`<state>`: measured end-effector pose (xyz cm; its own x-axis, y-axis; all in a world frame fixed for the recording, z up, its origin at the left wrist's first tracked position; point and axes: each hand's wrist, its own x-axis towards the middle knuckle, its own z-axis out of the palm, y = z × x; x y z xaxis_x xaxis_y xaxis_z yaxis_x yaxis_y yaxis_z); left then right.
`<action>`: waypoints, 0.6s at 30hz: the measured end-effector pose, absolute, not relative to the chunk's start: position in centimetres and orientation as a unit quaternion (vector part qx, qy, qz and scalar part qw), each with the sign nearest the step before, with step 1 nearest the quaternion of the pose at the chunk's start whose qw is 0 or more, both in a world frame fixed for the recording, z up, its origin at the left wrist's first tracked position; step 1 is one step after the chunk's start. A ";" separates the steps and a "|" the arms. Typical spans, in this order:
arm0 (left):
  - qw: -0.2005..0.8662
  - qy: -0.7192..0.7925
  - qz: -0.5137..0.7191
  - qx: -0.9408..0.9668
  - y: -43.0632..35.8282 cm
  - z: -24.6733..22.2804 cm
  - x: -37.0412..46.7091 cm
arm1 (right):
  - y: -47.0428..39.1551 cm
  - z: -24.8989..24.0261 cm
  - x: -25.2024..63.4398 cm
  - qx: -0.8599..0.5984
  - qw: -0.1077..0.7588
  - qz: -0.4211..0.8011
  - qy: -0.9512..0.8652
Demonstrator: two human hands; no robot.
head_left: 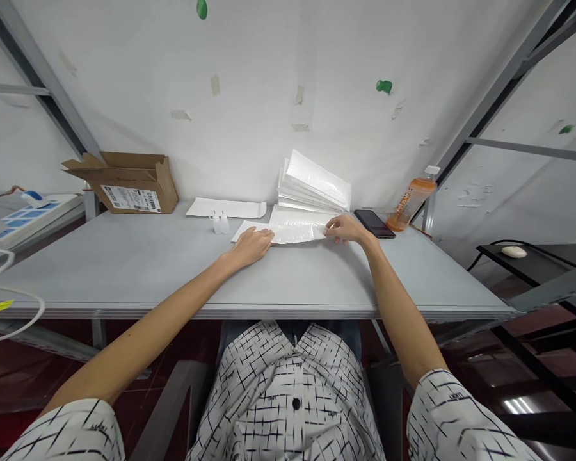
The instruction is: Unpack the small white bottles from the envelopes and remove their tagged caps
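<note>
Hands press one white bubble mailer (295, 233) flat on the tabletop (173, 269): my left hand (252, 245) lies open-fingered on its end, my right hand (346, 228) pinches its other edge. Stack of mailers (312, 186) behind looks untouched, so I judge most work remains.

Left hand (252, 245) and right hand (345, 228) flat on white bubble mailer (297, 234), grey table (148, 269), mailer stack (314, 186) behind

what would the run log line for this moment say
left hand: on bubble mailer | right hand: pinching mailer edge | mailer stack behind | phone right
</note>
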<state>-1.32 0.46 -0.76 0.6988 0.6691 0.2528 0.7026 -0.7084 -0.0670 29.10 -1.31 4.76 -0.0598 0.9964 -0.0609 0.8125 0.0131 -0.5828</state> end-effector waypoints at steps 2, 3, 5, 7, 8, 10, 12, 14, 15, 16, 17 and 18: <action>0.085 -0.371 -0.093 -0.920 0.2 -0.6 -1.2 | -1.2 4.6 29.2 -0.656 0.195 0.246 -0.686; 0.086 -0.370 -0.089 -0.921 0.1 -0.4 -1.2 | -1.1 4.6 29.3 -0.655 0.198 0.248 -0.686; 0.088 -0.368 -0.090 -0.921 -0.4 -0.1 -1.0 | -1.0 4.4 29.5 -0.653 0.202 0.251 -0.685; 0.089 -0.367 -0.102 -0.920 -0.8 0.2 -0.8 | -0.9 4.3 29.7 -0.652 0.203 0.252 -0.686; 0.087 -0.368 -0.107 -0.919 -1.0 0.3 -0.6 | -0.8 4.3 29.7 -0.652 0.202 0.252 -0.686; 0.077 -0.372 -0.110 -0.919 -1.3 0.4 -0.4 | -0.8 4.2 29.8 -0.652 0.199 0.252 -0.686; 0.058 -0.378 -0.107 -0.918 -1.3 0.3 -0.2 | -0.8 4.2 29.7 -0.653 0.199 0.252 -0.685; 0.031 -0.386 -0.107 -0.916 -1.3 0.3 -0.2 | -0.8 4.3 29.7 -0.654 0.201 0.252 -0.684; 0.015 -0.387 -0.107 -0.916 -1.2 0.2 -0.2 | -0.8 4.3 29.7 -0.655 0.204 0.250 -0.684; -0.003 -0.386 -0.106 -0.916 -1.2 0.2 -0.3 | -0.8 4.3 29.7 -0.655 0.207 0.247 -0.683; -0.022 -0.381 -0.106 -0.918 -1.1 0.3 -0.3 | -0.8 4.4 29.7 -0.656 0.212 0.242 -0.683; -0.040 -0.376 -0.107 -0.920 -1.1 0.3 -0.3 | -0.8 4.4 29.8 -0.657 0.219 0.235 -0.682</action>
